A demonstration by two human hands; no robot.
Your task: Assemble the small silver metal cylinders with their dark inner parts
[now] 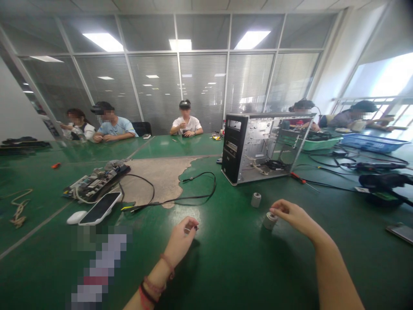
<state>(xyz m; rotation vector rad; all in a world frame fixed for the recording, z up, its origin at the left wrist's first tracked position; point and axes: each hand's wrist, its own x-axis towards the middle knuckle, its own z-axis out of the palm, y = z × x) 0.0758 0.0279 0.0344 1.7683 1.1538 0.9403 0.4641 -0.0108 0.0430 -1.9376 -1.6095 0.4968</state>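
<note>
Two grey cylinders [269, 222], axes vertical, right hand [295, 216] touching one, grip unclear, left hand [179, 241] pinching dark piece [196, 227]

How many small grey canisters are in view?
2: the far canister stands before the computer case; the near canister is at the right hand. The case could hide more.

Two grey cylinders [256, 200], one computer case [232, 150], two baskets [376, 144] (one green, one blue).

Window [387, 77] glaring at right (blown out); edges stretched, shadows soft.
</note>
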